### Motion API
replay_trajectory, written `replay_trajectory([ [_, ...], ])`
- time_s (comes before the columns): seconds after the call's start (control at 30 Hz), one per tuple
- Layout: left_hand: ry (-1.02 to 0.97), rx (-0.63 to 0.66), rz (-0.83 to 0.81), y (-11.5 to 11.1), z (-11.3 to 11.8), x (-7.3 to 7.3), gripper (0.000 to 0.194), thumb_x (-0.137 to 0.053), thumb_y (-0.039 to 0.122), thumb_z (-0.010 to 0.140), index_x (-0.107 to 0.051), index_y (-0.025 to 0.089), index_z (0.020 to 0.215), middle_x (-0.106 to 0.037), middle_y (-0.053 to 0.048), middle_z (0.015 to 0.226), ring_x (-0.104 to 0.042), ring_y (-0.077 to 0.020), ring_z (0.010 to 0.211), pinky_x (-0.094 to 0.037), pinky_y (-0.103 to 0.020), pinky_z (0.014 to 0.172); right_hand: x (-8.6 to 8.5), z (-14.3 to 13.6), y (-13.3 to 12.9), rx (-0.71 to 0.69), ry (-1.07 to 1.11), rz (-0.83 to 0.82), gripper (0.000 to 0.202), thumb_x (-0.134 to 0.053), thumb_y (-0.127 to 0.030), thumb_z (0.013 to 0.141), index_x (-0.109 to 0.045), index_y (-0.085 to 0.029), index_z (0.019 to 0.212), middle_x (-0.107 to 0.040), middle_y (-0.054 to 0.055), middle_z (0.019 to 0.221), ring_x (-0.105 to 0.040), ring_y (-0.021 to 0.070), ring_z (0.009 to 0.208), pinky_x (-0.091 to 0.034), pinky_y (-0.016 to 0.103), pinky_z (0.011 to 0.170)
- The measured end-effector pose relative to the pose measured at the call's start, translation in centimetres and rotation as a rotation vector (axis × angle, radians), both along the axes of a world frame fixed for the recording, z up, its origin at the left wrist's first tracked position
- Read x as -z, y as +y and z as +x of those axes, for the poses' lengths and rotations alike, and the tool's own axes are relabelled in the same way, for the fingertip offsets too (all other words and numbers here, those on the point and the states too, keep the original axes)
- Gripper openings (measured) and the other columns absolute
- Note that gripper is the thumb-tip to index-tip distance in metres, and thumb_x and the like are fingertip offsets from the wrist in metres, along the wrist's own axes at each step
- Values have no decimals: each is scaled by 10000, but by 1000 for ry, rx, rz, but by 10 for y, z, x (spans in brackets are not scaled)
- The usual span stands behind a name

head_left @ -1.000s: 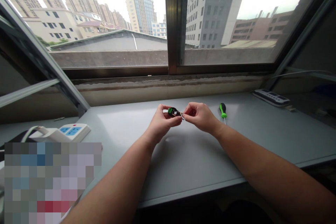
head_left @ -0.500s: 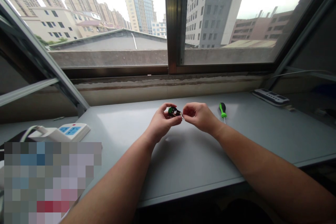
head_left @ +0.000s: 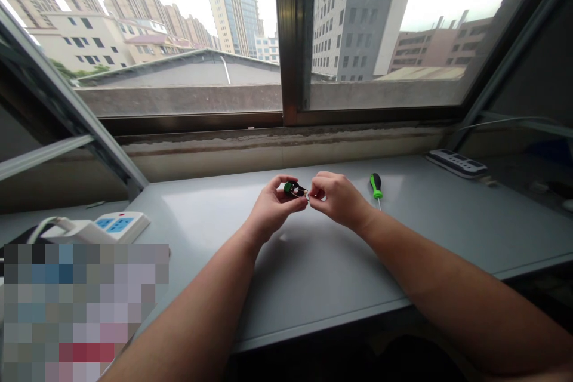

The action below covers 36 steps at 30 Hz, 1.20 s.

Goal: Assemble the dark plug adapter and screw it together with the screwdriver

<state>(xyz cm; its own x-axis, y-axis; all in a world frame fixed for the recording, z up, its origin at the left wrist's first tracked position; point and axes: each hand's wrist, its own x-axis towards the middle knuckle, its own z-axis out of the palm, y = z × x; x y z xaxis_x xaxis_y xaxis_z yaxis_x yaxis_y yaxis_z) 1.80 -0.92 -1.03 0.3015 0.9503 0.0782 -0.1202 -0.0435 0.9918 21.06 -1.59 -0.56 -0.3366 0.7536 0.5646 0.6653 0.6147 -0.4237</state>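
Observation:
A small green and black part [head_left: 293, 188] with thin wires is held above the table between the fingers and thumb of my left hand [head_left: 273, 206]. My right hand [head_left: 333, 194] is just to its right, fingertips pinched together at the wire end of the part. What those fingertips grip is too small to make out. A screwdriver [head_left: 376, 186] with a green and black handle lies on the table to the right of my right hand, its shaft toward me.
The grey table [head_left: 313, 286] runs below a window. A white power strip [head_left: 120, 225] with blue sockets and a plugged-in adapter is at the left, beside a blurred patch. Another power strip [head_left: 456, 163] lies at the far right. Metal frame bars rise on both sides.
The whole view has shifted slightly. The fingers of my right hand have changed their pose a little at the wire end. My left hand keeps its hold on the part.

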Motion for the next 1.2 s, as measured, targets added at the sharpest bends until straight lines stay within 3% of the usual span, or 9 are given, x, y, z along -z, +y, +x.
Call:
replay_trajectory([
  [0.2,-4,21,-1,1,-1,1,616,-941,232,637,-592,176,1142,-737,-28,827,-693,-147,739,-570,-322,779,-4,-2,-3,53,-83,23,174,-666,-125,798,-562,-200,681,-583,8,728,-540,153,676,-375,275,654],
  [0.43,15,35,20,2,-1,1,579,-928,195,632,-605,184,1114,-745,-30,833,-690,-143,733,-558,-306,756,-7,-1,-5,14,-151,9,153,-662,-115,797,-595,-194,685,-587,12,728,-512,146,653,-352,273,637],
  [0.67,7,47,27,2,-2,1,567,-933,326,680,-597,176,1111,-724,-16,788,-710,-156,716,-594,-373,816,-8,1,-5,-35,-81,-14,123,-646,-101,786,-640,-187,697,-624,20,726,-558,150,671,-410,282,655],
  [0.8,-16,43,9,3,-4,1,570,-935,306,683,-598,174,1124,-716,-14,799,-704,-149,707,-593,-363,808,-7,10,-2,-127,145,-230,44,-689,-203,826,-731,-196,839,-723,27,772,-646,164,699,-503,293,676],
  [1.0,-68,46,51,3,-4,0,568,-894,266,737,-618,194,1229,-692,4,832,-697,-139,743,-585,-342,817,-1,14,5,-130,493,-654,190,-755,-356,852,-742,-168,874,-759,69,794,-714,177,693,-606,304,660],
  [1.1,-79,50,84,3,-4,1,435,-886,278,747,-638,180,1090,-699,-1,824,-696,-142,755,-584,-337,818,1,8,5,-198,589,-938,304,-801,-440,829,-752,-141,853,-762,97,833,-727,171,697,-649,301,675],
  [1.2,-54,37,108,5,-5,2,370,-891,287,745,-624,175,976,-703,1,802,-680,-130,737,-572,-303,779,2,4,4,-237,694,-1088,351,-851,-454,784,-745,-124,840,-747,90,788,-729,167,669,-663,294,665],
])
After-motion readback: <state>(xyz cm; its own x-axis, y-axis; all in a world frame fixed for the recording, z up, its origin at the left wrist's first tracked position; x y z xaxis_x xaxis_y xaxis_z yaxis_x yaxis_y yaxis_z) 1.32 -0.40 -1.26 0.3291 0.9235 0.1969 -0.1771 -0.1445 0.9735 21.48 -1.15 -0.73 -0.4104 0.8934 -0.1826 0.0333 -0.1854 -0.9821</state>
